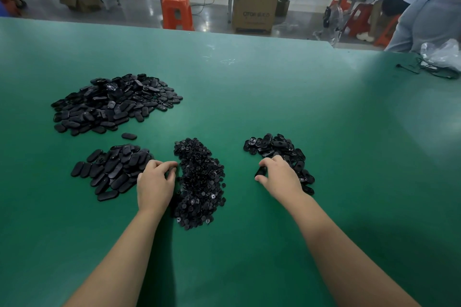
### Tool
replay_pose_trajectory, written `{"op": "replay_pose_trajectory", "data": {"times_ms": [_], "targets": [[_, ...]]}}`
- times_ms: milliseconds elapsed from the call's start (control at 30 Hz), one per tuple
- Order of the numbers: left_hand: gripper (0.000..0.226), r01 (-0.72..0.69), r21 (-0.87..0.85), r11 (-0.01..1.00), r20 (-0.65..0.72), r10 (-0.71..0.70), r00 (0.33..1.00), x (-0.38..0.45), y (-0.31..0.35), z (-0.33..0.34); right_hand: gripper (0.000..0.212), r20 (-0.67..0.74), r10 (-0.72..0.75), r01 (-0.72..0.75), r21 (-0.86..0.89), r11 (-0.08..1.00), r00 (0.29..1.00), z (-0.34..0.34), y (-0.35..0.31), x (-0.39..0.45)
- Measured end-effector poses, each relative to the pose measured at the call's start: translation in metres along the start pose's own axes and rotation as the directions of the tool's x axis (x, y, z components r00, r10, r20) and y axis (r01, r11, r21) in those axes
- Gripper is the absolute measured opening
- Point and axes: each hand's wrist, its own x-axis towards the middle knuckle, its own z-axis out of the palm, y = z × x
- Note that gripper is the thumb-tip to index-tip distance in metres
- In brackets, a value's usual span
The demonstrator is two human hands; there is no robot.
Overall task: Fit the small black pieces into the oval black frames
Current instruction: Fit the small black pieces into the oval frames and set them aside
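Right hand (278, 174) pinches one oval frame (260, 172) between thumb and fingers, just off the done pile (277, 149) behind it, likely dropping it there or bringing it in for fitting. Left hand (155, 182) palm down, fingers curled at the edge of the small pieces (199, 182); whether it holds one, can't tell. Frame stock (114, 172) lies left of that hand.
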Motion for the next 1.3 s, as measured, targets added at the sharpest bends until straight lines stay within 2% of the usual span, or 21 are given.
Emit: {"op": "replay_pose_trajectory", "data": {"times_ms": [133,267,367,533,667,767,1067,1200,1300], "targets": [[0.016,0.008,-0.001,1.000,0.004,-0.008,1.000,0.001,0.001,0.000,0.042,0.005,0.008,-0.008,0.041,0.999,1.000,-0.003,0.000,-0.001],[0.012,0.022,-0.015,1.000,0.012,-0.022,1.000,0.001,0.002,-0.001,0.034,0.040,-0.007,-0.004,0.269,0.963,0.999,-0.001,-0.001,-0.002],[0.005,0.041,-0.040,0.998,0.015,-0.041,0.999,0.001,0.004,-0.002,0.025,0.012,-0.021,0.015,0.407,0.913,1.000,0.002,-0.005,-0.006],[0.010,0.052,-0.076,0.996,0.004,-0.052,0.999,0.000,0.005,-0.003,0.015,-0.035,-0.020,0.034,0.496,0.868,0.999,0.003,-0.013,-0.010],[0.003,0.071,-0.132,0.989,-0.036,-0.076,0.996,0.000,0.006,-0.004,0.014,-0.055,-0.020,0.047,0.552,0.833,0.998,0.003,-0.019,-0.012],[0.014,0.064,-0.142,0.988,-0.052,-0.072,0.996,-0.001,0.007,-0.004,0.006,-0.054,-0.004,0.037,0.632,0.774,0.999,0.006,-0.024,-0.017],[0.020,0.046,-0.166,0.985,-0.050,-0.055,0.997,-0.002,0.007,-0.006,0.015,-0.060,0.084,0.011,0.866,0.499,0.995,0.034,-0.039,-0.034],[0.018,0.060,-0.158,0.986,-0.042,-0.068,0.997,0.000,0.005,-0.004,0.014,-0.083,0.083,0.038,0.897,0.440,0.993,0.046,-0.042,-0.040],[0.014,0.068,-0.137,0.988,-0.023,-0.072,0.997,0.000,0.005,-0.003,0.017,-0.110,0.110,0.046,0.883,0.467,0.988,0.056,-0.043,-0.041]]}}
